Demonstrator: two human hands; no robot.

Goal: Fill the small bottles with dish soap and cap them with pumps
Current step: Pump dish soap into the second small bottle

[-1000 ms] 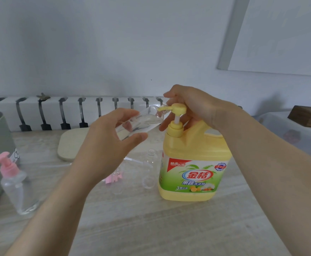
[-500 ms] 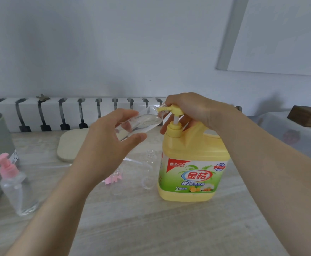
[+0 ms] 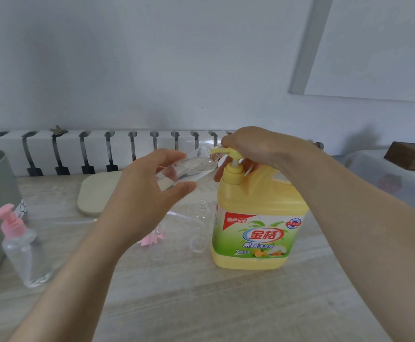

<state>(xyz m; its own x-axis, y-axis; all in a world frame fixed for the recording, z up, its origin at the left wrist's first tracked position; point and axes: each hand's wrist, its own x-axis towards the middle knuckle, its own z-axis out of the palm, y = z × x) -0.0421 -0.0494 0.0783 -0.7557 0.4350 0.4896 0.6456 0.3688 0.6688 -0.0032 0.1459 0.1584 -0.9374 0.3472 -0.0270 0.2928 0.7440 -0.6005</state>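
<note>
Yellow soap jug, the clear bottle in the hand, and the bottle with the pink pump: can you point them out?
yellow soap jug (image 3: 258, 236), head view, front label.
held clear bottle (image 3: 184, 169), head view, tilted body.
pink-pump bottle (image 3: 27, 257), head view, clear body.

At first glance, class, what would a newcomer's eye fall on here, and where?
The big yellow soap jug stands right of centre on the table, the right hand curled over its pump. The left hand holds a small clear bottle tilted, mouth at the spout. A pink-pumped bottle stands at the far left.
</note>
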